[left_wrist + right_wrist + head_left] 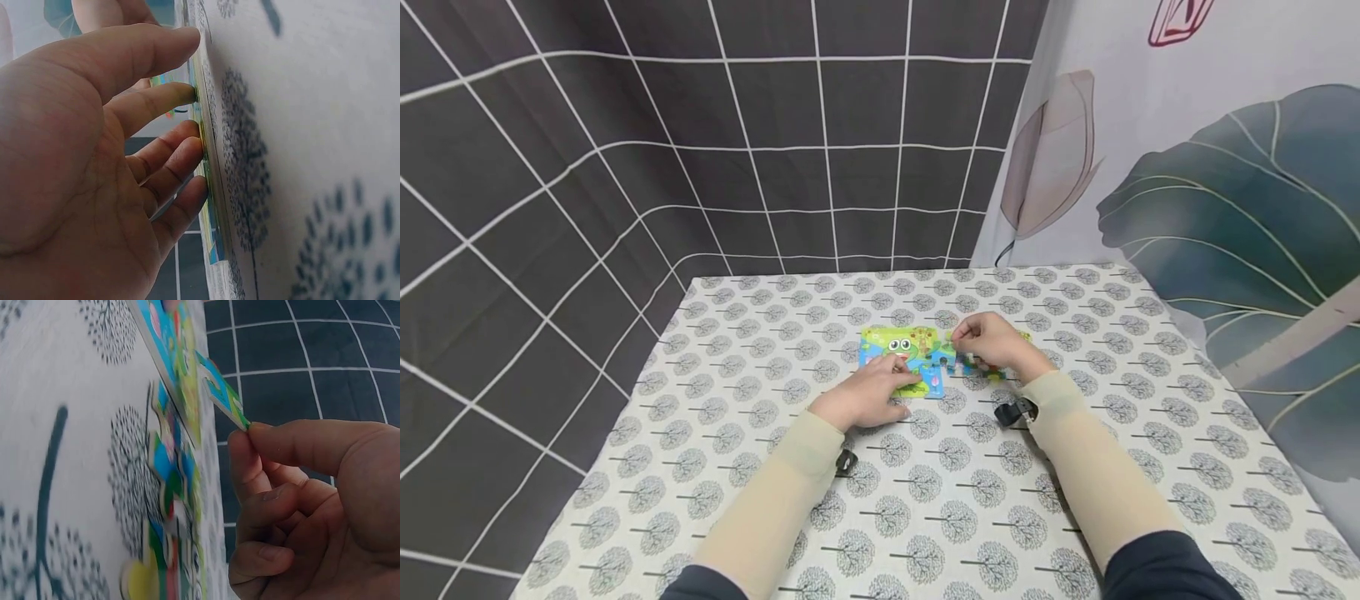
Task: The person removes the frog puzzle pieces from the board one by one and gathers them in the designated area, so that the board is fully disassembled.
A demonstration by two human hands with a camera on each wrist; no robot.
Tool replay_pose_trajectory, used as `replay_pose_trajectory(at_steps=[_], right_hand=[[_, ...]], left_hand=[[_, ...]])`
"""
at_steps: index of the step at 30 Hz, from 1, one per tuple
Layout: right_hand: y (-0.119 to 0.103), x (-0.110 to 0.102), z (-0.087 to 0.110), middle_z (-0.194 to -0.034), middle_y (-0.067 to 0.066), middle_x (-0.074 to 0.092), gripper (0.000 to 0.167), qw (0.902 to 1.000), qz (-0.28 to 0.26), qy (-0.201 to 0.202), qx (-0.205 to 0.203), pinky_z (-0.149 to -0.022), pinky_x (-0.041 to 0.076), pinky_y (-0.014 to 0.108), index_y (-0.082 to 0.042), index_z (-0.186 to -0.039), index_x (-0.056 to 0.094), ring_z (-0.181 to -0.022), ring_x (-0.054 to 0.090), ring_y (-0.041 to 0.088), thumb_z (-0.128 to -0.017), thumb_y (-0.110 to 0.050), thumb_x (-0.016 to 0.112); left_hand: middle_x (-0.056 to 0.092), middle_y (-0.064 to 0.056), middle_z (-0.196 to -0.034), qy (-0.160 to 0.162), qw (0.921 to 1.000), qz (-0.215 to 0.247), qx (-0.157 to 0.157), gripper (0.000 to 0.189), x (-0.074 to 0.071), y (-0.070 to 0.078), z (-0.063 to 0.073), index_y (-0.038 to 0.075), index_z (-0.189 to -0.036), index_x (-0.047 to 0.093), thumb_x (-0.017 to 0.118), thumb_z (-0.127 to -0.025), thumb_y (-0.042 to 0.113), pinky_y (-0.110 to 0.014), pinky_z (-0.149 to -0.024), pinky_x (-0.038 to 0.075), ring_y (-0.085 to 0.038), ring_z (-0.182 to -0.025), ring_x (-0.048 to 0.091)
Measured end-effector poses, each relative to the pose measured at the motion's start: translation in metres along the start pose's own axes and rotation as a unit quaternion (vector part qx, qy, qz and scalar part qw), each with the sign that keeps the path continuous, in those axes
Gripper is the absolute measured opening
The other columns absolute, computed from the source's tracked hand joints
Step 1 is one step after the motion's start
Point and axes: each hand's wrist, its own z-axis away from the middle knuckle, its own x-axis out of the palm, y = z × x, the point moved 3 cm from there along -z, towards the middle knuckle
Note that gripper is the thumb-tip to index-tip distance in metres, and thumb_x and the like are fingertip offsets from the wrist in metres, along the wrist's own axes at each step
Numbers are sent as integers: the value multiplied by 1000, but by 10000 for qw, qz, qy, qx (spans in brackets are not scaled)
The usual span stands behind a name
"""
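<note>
A flat jigsaw puzzle (919,335) with a cartoon frog on green and blue lies on the table. Across its near left part rests my left hand (867,393), its fingertips on the picture and the thumb spread aside. In the left wrist view the fingers (164,150) press lightly on the thin puzzle board (215,234). Between thumb and forefinger my right hand (992,340) pinches one puzzle piece (220,387), blue and green, tilted above the table beside the puzzle's right edge. Loose puzzle pieces (165,459) lie below that hand, partly hidden by it in the head view.
The table wears a white cloth (760,358) printed with grey trees. Behind it hangs a dark curtain (775,183) with a white grid; a pale leaf-patterned curtain (1225,200) is at the right. Dark straps (1017,412) sit at both wrists.
</note>
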Motion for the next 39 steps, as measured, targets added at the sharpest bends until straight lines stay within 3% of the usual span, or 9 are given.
replay_pose_trajectory(at_steps=[11,15,20,31,35,39], right_hand=[[10,-19,15,-97,10,70,15,9993,268,218,-136,-70,54,33,-6,-107,74,-83,62,26,-96,-15,70],[14,-25,21,-96,12,70,15,9995,206,196,-163,-65,54,32,-4,-107,73,-82,62,29,-96,-13,70],[16,-32,28,-94,12,70,18,9994,139,155,-283,-71,57,35,2,-110,72,-83,64,31,-96,-10,69],[28,-56,37,-97,10,72,22,9993,124,134,-318,-76,55,29,5,-112,72,-86,62,21,-97,-10,69],[36,-63,39,-93,11,71,24,9997,23,80,-242,-72,55,29,6,-114,71,-80,62,21,-95,-8,68],[47,-69,39,-101,9,72,23,9996,213,151,-133,-74,52,26,2,-113,72,-85,61,17,-96,-13,70]], left_hand=[[47,1,-147,-21,10000,46,-60,65,0,1,1,26,-155,53,75,-95,39,-44,-124,32,-21,-140,42],[47,1,-148,-23,10000,32,-56,65,0,1,1,26,-155,53,75,-95,39,-45,-125,30,-22,-141,42],[47,0,-148,-22,10000,78,-44,66,0,1,1,25,-155,53,76,-95,39,-45,-124,31,-22,-141,42],[47,2,-148,-6,10000,83,-44,66,0,0,0,26,-156,52,75,-95,39,-44,-123,33,-21,-141,41],[47,2,-147,-20,10000,73,-62,66,-1,1,0,26,-156,52,75,-96,39,-43,-122,34,-21,-139,42],[47,1,-149,-33,9999,123,-87,66,-1,1,1,26,-156,52,75,-96,39,-45,-122,35,-22,-140,42]])
